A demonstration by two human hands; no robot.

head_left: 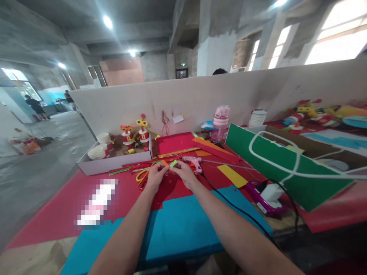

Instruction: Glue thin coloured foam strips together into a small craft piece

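My left hand (156,176) is closed in a pinch on a small orange paper piece (164,163). Close beside it, my right hand (185,174) pinches a light green paper piece (173,163). The fingertips of both hands nearly meet above the red table covering (126,198); whether the two pieces touch I cannot tell. Just beyond my right hand lies a pink glue gun (192,162) with a black cord. Left of my left hand are yellow-handled scissors (140,175), partly hidden among thin paper strips.
A white box (114,165) at the back left holds paper cups and robot figures (142,133). Blue sheet (177,225) lies in front. To the right are a yellow strip (231,175), purple power strip (265,202) and green-sided box (275,168). A pink bottle (220,124) stands behind.
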